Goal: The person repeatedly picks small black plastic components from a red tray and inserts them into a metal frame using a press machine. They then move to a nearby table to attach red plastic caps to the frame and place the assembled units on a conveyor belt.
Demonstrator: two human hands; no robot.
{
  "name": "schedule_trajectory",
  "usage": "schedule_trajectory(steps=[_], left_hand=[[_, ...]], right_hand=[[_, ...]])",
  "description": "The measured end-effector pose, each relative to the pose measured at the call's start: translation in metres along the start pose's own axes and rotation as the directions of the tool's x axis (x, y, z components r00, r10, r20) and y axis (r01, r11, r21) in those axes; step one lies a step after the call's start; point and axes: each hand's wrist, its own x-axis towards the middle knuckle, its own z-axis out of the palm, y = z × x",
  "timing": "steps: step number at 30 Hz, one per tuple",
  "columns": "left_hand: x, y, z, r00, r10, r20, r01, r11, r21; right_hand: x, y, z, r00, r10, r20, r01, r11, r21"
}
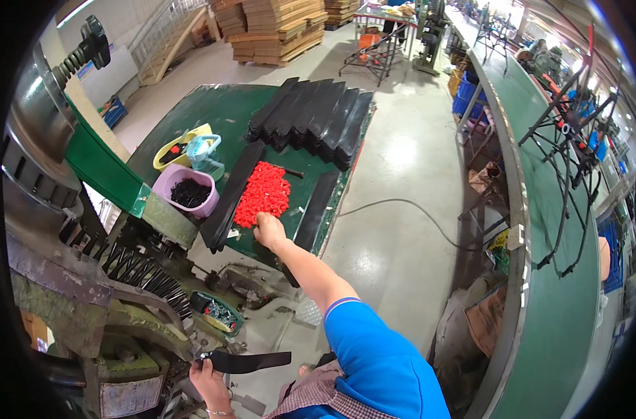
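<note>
I'm seeing the right hand [269, 230] closing on red caps [263, 193] piled on the green tabletop [220, 115]; left hand [207, 380] gripping a black strip [251, 361] (uncapped, stack [311, 119] waiting).

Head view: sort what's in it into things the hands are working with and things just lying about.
In use:
- red plastic pieces, under the right hand
- black strip, held at one end by the left hand
- machine, beside the left hand

Lying about:
- purple bowl of dark bits
- yellow tub
- stacked black strips
- cardboard stacks
- floor cable
</note>
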Motion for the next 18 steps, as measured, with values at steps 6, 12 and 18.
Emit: schedule_trajectory(steps=[6, 12, 18], left_hand=[[0.014, -0.013, -0.025, 0.989, 0.041, 0.14, -0.041, 0.999, -0.002], [0.012, -0.001, -0.027, 0.98, -0.03, 0.198, 0.035, 0.999, -0.02], [0.041, -0.063, -0.09, 0.963, -0.191, 0.191, 0.207, 0.976, -0.068]], right_hand=[[-0.046, -0.001, -0.04, 0.982, -0.097, -0.161, 0.126, 0.975, 0.183], [-0.171, 0.023, -0.099, 0.965, 0.169, -0.2, -0.079, 0.916, 0.393], [-0.361, 0.062, -0.156, 0.767, 0.639, 0.056, -0.594, 0.673, 0.441]])
